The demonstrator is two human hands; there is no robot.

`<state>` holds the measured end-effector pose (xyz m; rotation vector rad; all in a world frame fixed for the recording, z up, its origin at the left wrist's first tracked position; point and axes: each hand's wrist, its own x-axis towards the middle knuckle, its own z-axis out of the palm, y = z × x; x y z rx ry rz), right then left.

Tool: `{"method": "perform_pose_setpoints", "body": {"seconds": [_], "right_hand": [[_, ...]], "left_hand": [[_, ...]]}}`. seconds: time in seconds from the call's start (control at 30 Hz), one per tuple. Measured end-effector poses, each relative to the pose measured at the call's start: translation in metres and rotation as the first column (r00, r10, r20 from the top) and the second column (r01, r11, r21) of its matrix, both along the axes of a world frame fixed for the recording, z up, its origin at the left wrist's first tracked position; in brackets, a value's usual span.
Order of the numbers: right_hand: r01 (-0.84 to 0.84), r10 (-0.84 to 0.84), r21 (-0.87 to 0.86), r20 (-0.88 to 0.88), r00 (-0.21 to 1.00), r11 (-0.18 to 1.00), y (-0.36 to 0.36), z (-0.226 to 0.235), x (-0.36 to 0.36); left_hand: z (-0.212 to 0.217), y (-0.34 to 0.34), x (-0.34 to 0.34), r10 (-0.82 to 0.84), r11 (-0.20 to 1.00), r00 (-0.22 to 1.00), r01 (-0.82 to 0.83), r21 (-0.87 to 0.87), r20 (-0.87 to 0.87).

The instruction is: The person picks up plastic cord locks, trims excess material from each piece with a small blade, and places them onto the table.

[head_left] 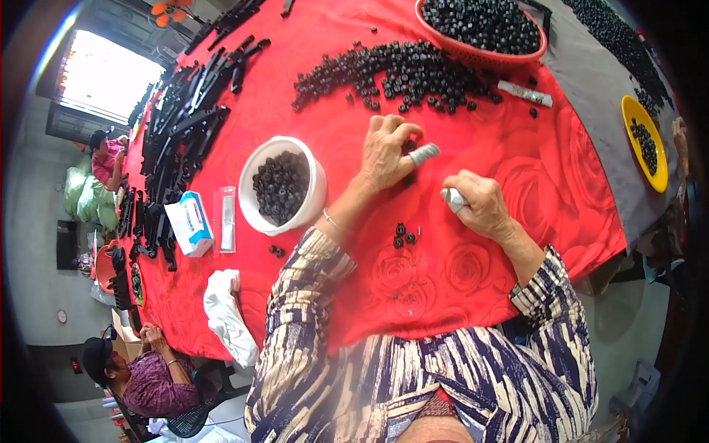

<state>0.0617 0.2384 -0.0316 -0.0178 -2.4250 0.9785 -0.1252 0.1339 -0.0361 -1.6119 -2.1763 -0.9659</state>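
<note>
My left hand (pixel 387 153) is closed over the red cloth, its thumb wrapped in greyish tape. A small black roller-like part (pixel 410 145) shows between its thumb and forefinger. To its right, my right hand (pixel 478 202) is curled into a fist with a taped thumb; what it grips, if anything, is hidden. Beyond the hands spreads a loose heap of black roller-like parts (pixel 413 74). A white tub (pixel 319 184) holding more of them stands left of my left forearm. Between my forearms lie a few single parts (pixel 399 240).
A red basket (pixel 443 43) full of black parts stands at the far side. Long black plastic strips (pixel 181 140) pile up on the left, near a blue-white box (pixel 193 224) and a white cloth (pixel 227 314). A yellow plate (pixel 628 122) sits far right. Other people sit at the left.
</note>
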Motion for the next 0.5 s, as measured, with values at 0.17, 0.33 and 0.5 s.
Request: {"method": "perform_pose_setpoints", "body": {"seconds": [0.17,0.33,0.5], "right_hand": [[-0.026,0.026,-0.005,-0.058,0.998,1.0,0.001,-0.001,-0.004],[-0.012,0.013,0.029,-0.067,0.998,1.0,0.003,-0.005,-0.002],[-0.031,0.033,0.038,-0.06,0.998,0.999,-0.001,-0.006,-0.002]], "left_hand": [[-0.007,-0.009,0.004,-0.054,0.998,0.996,0.053,0.016,0.072],[-0.008,-0.043,0.041,-0.137,0.99,0.975,0.142,-0.015,0.175],[-0.004,-0.081,0.074,-0.082,0.994,0.964,0.097,-0.047,0.254]]}}
